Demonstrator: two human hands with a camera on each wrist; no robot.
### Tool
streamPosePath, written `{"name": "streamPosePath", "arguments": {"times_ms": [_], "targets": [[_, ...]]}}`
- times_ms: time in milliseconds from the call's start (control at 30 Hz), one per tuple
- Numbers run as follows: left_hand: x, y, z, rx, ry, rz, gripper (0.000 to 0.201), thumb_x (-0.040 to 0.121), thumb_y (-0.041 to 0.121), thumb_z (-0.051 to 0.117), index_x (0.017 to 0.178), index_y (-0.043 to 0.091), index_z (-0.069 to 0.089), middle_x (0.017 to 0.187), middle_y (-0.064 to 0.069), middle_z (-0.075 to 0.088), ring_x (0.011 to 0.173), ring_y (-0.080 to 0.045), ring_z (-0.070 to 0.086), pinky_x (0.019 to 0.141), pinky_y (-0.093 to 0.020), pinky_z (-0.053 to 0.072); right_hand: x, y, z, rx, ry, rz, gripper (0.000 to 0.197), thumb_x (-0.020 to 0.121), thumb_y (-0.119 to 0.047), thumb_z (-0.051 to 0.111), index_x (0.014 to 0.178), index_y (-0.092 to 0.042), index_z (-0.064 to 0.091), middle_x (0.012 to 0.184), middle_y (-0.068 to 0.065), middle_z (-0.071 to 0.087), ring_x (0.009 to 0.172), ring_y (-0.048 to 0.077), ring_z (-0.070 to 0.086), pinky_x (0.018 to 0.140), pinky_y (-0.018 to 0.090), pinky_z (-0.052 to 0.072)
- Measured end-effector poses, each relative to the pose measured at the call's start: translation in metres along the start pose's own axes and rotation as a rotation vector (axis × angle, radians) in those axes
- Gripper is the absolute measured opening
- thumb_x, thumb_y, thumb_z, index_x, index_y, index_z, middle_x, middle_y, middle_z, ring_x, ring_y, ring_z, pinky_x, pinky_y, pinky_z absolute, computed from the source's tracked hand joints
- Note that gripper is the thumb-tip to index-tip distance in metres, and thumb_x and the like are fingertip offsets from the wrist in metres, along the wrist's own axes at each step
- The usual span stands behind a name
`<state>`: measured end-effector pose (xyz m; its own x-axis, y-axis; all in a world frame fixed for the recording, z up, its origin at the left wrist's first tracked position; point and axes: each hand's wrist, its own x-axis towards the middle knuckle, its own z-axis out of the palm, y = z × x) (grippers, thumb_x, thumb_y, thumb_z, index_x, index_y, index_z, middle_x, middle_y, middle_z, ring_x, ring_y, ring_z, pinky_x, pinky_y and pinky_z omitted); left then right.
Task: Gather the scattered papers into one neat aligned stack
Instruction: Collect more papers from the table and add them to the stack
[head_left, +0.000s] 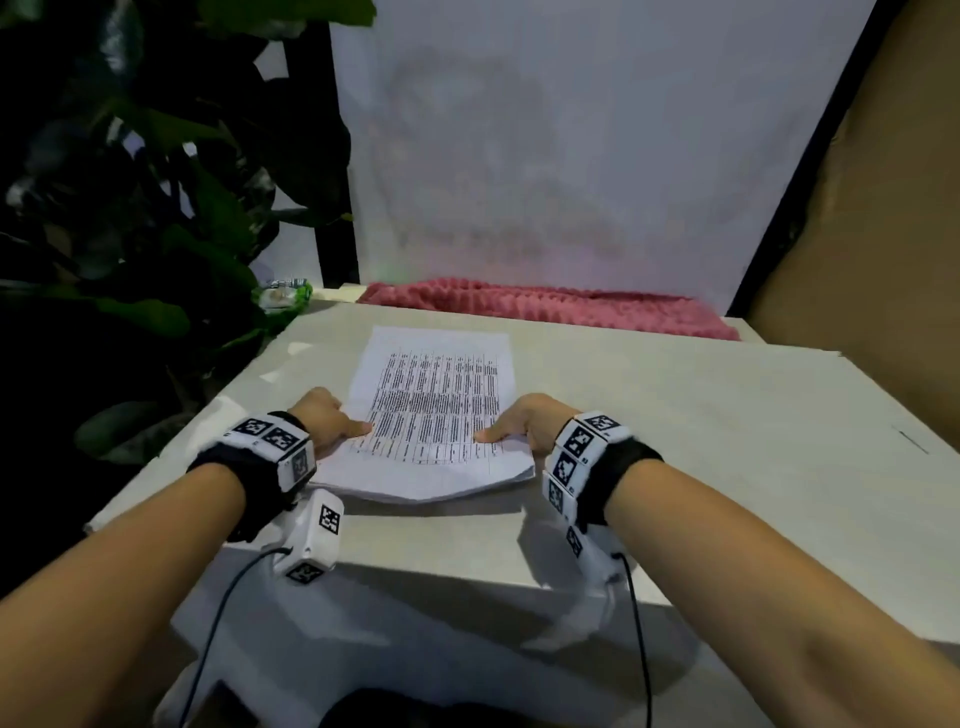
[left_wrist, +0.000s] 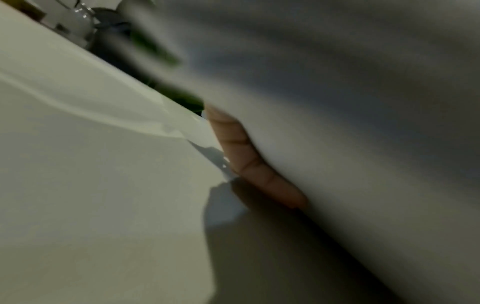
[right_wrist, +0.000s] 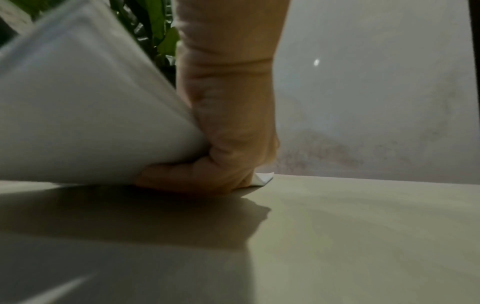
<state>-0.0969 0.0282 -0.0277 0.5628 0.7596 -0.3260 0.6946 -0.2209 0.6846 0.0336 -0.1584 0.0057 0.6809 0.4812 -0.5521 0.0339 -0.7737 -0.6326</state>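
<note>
A stack of printed papers lies lengthwise on the pale table, its near end lifted and bowed. My left hand pinches the stack's left side, thumb on top, fingers under the sheets. My right hand grips the right side the same way. In the right wrist view its curled fingers rest on the table under the raised paper, and a small paper corner pokes out behind them.
A dark leafy plant crowds the table's left side. A pink fuzzy cloth lies along the far edge below a white wall. A small green packet sits at the far left corner. A brown board stands at right.
</note>
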Motion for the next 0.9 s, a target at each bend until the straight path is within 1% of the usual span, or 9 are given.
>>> {"name": "streamPosePath", "arguments": {"times_ms": [100, 167, 267, 367, 467, 500, 567, 767, 900], "targets": [[0.001, 0.000, 0.000, 0.015, 0.010, 0.028, 0.069, 0.083, 0.010, 0.068, 0.139, -0.009, 0.032, 0.116, -0.022, 0.059, 0.089, -0.029, 0.055, 0.068, -0.026, 0.040, -0.004, 0.002, 0.003, -0.140, 0.002, -0.030, 0.037, 0.085, -0.019, 0.067, 0.060, -0.004, 0.044, 0.031, -0.002, 0.045, 0.035, 0.013, 0.046, 0.051, 0.026, 0.031], [0.001, 0.000, -0.002, 0.007, -0.002, 0.047, 0.067, 0.086, 0.007, 0.065, 0.141, -0.005, 0.030, 0.115, -0.019, 0.058, 0.086, -0.027, 0.054, 0.051, -0.023, 0.039, -0.005, 0.003, 0.003, -0.179, -0.042, -0.050, 0.022, 0.085, -0.014, 0.066, 0.074, 0.000, 0.052, 0.059, 0.006, 0.050, 0.061, 0.020, 0.049, 0.062, 0.025, 0.037], [0.008, -0.006, -0.009, 0.013, -0.038, 0.078, 0.059, 0.089, 0.002, 0.058, 0.142, -0.001, 0.032, 0.123, -0.021, 0.056, 0.069, -0.017, 0.052, 0.037, -0.014, 0.043, 0.005, 0.003, 0.006, -0.120, -0.041, -0.054, 0.026, 0.084, 0.000, 0.059, 0.060, -0.004, 0.049, 0.065, 0.008, 0.045, 0.061, 0.020, 0.042, 0.061, 0.028, 0.038], [0.016, -0.012, -0.016, 0.017, -0.067, 0.105, 0.052, 0.089, -0.002, 0.055, 0.139, -0.001, 0.040, 0.138, -0.022, 0.050, 0.072, -0.018, 0.058, 0.052, -0.020, 0.048, 0.007, -0.001, 0.014, -0.207, -0.030, -0.008, 0.035, 0.089, 0.002, 0.052, 0.058, -0.009, 0.041, 0.066, 0.003, 0.039, 0.062, 0.014, 0.038, 0.063, 0.024, 0.036], [0.016, -0.013, -0.020, 0.053, -0.062, 0.098, 0.023, 0.089, -0.003, 0.054, 0.109, 0.008, 0.059, 0.105, -0.013, 0.060, 0.084, -0.027, 0.058, 0.064, -0.021, 0.047, 0.003, -0.006, 0.015, -0.247, 0.011, -0.008, 0.034, 0.090, -0.001, 0.052, 0.058, -0.008, 0.043, 0.066, 0.003, 0.040, 0.067, 0.017, 0.041, 0.072, 0.026, 0.035], [0.014, -0.012, -0.020, 0.062, -0.053, 0.090, 0.020, 0.090, -0.002, 0.054, 0.083, 0.017, 0.054, 0.087, -0.006, 0.053, 0.081, -0.027, 0.054, 0.065, -0.020, 0.046, 0.004, -0.006, 0.016, -0.279, 0.024, -0.008, 0.033, 0.091, -0.002, 0.052, 0.059, -0.008, 0.044, 0.067, 0.002, 0.042, 0.075, 0.019, 0.044, 0.076, 0.026, 0.036], [0.016, -0.011, -0.019, 0.093, -0.035, 0.083, 0.043, 0.090, -0.001, 0.054, 0.064, 0.023, 0.031, 0.074, 0.000, 0.037, 0.082, -0.023, 0.046, 0.072, -0.025, 0.040, 0.002, -0.008, 0.020, -0.305, 0.056, 0.009, 0.032, 0.092, -0.003, 0.051, 0.061, -0.008, 0.042, 0.069, 0.003, 0.044, 0.082, 0.019, 0.047, 0.082, 0.027, 0.039], [0.010, -0.007, -0.020, 0.235, -0.041, 0.095, 0.039, 0.089, 0.001, 0.054, 0.062, 0.011, 0.029, 0.066, -0.007, 0.033, 0.065, -0.022, 0.035, 0.060, -0.028, 0.029, 0.006, -0.006, 0.022, -0.394, 0.067, -0.096, 0.033, 0.089, -0.005, 0.053, 0.060, -0.015, 0.041, 0.092, 0.009, 0.050, 0.090, 0.022, 0.047, 0.090, 0.032, 0.047], [0.011, -0.006, -0.018, 0.312, -0.041, 0.113, 0.035, 0.091, 0.009, 0.056, 0.065, 0.012, 0.032, 0.068, -0.006, 0.037, 0.080, -0.026, 0.041, 0.072, -0.029, 0.032, 0.001, -0.012, 0.026, -0.463, 0.053, -0.072, 0.032, 0.091, 0.000, 0.046, 0.060, -0.008, 0.038, 0.067, 0.004, 0.038, 0.067, 0.018, 0.040, 0.059, 0.027, 0.034]]}}
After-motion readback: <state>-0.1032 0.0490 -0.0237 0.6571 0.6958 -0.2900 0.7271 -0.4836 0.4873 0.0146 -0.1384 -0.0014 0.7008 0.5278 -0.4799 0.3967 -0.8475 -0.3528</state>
